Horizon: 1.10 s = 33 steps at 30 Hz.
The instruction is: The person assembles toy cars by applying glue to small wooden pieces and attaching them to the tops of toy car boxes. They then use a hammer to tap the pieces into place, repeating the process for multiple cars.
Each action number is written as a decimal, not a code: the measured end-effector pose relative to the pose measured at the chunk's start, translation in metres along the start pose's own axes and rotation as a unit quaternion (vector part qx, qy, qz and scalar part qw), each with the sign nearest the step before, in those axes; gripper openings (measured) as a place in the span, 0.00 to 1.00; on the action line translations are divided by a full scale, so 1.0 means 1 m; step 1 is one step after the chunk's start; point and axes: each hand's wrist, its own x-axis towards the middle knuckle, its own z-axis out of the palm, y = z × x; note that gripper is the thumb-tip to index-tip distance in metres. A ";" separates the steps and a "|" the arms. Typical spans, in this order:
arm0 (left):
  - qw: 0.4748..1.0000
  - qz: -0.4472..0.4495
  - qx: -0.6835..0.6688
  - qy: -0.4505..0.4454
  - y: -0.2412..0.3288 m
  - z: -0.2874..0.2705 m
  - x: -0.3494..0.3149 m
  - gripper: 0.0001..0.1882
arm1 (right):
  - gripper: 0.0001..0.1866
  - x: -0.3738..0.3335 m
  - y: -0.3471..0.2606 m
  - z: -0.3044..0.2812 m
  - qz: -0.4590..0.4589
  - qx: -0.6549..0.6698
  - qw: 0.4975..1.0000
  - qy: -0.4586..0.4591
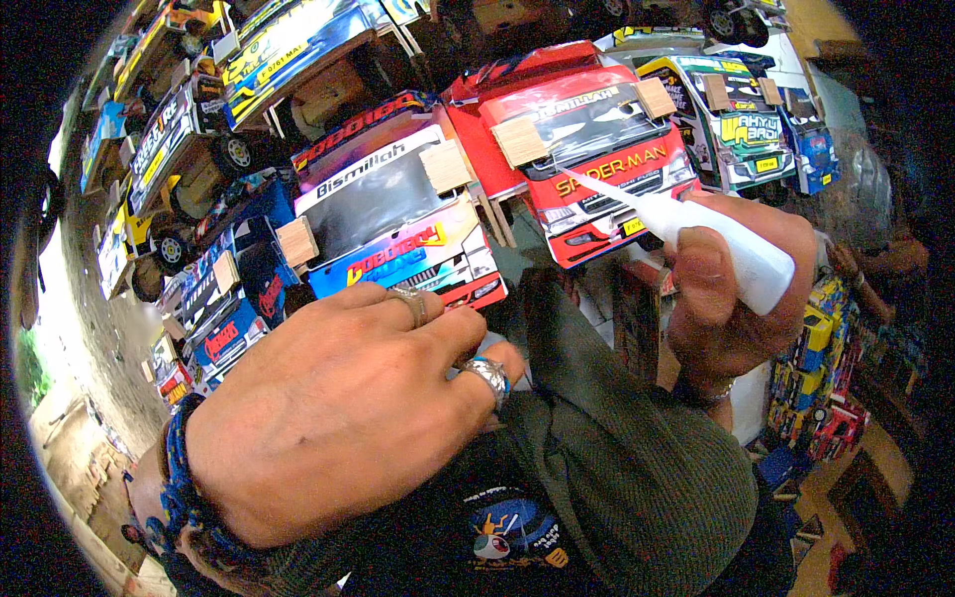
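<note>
My right hand [731,289] is closed round a small white glue bottle [741,249], its long thin nozzle pointing up and left. The nozzle tip is at the front of a red toy truck [607,199], just below the small wooden block [520,142] on its left side. A second wooden block [655,99] sits on that truck's right side. My left hand [338,418], back up and wearing rings, is closed with its fingertips curled out of sight. Its knuckles lie just below a white and blue toy truck [373,224] with wooden blocks at both sides.
More toy trucks stand in rows: a green and white one [731,129] at the right, a blue one [239,318] at the left, a yellow and blue one [298,60] behind. Colourful toy trucks [821,368] are piled at lower right. Dark ribbed cloth [637,448] lies between my arms.
</note>
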 end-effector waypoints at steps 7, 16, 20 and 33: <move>1.000 0.003 -0.015 0.001 -0.001 -0.002 0.001 0.17 | 0.16 -0.001 0.005 0.001 0.019 0.016 1.000 0.015; 1.000 0.006 -0.009 -0.012 -0.001 -0.003 0.003 0.18 | 0.16 -0.001 0.005 0.003 0.005 0.045 0.999 0.004; 1.000 0.003 -0.005 -0.008 0.000 -0.002 0.003 0.18 | 0.16 0.001 0.005 -0.002 0.064 0.019 0.998 0.019; 0.999 0.017 -0.007 0.030 -0.003 0.002 0.004 0.20 | 0.14 0.008 0.022 -0.013 0.030 0.044 0.996 0.073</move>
